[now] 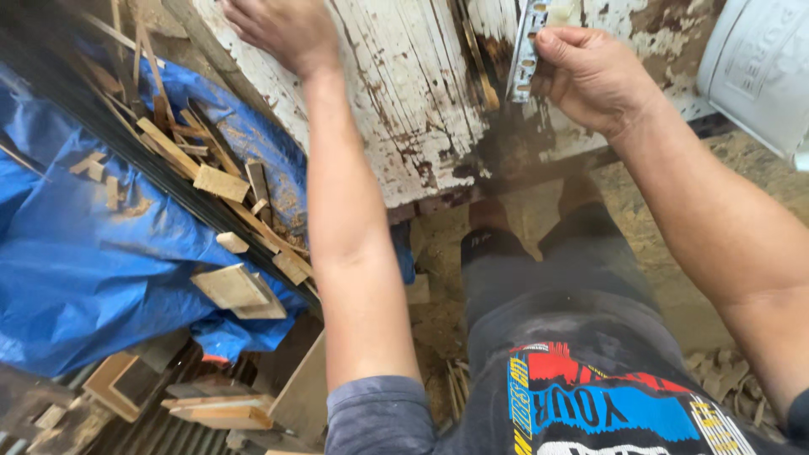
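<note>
An old white board point(404, 93) with peeling paint and dark stained patches lies across the top of the head view. My left hand point(282, 29) rests flat on its far left part, fingers spread. My right hand point(590, 76) grips a thin pale metal strip with a row of holes point(527, 50), held upright against the board's dark stained area. Below the board's near edge I see my dark trousers and feet on a dusty floor.
A blue tarp point(76, 253) at the left carries several wood offcuts point(227, 286) and thin slats. A white bucket point(758, 67) stands at the top right. More wooden pieces point(219, 409) lie at the bottom left. Sawdust covers the floor point(674, 286).
</note>
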